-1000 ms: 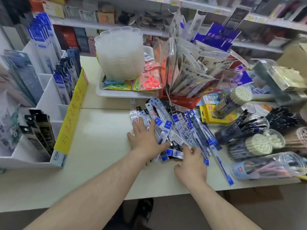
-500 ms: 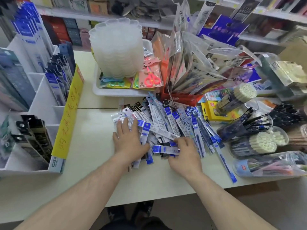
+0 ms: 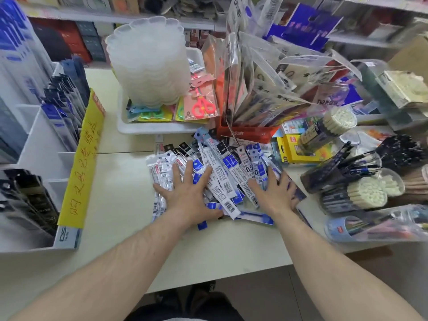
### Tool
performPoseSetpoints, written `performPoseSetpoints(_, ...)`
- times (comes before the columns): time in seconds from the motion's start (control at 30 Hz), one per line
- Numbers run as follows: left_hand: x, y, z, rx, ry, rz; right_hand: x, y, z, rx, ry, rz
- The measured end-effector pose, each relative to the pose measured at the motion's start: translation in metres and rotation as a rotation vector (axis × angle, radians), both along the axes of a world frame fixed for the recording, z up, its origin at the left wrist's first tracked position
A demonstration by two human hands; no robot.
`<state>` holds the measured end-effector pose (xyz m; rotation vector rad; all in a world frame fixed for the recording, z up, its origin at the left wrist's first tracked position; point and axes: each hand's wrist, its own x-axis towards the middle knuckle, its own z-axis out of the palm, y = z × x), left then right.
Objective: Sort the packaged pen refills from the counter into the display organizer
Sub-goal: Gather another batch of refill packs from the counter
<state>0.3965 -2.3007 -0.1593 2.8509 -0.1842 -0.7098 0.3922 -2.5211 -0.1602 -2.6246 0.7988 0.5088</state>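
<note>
Both hands lie flat on a loose pile of packaged pen refills (image 3: 222,172) spread across the middle of the counter (image 3: 120,205), toward its front edge. The left hand (image 3: 187,195) presses the pile's left side with fingers straight and splayed; the right hand (image 3: 275,195) covers the right side the same way, fingers spread, gripping nothing. The display organizer (image 3: 44,144), white with a yellow handwritten strip along its front, stands at the counter's left edge, well apart from the pile, with refill packs upright in its compartments. A white tray (image 3: 148,129) sits behind the pile.
</note>
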Motion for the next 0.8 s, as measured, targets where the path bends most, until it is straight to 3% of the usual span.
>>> performPoseSetpoints(0.53, -0.016, 0.072, 0.011, -0.069, 0.026, 0.096, 0.001, 0.115, 0.001, 0.162, -0.058, 0.281)
performPoseSetpoints(0.8, -0.021, 0.096, 0.009, -0.124, -0.005, 0.122, 0.002, 0.115, 0.007, 0.171, -0.142, 0.419)
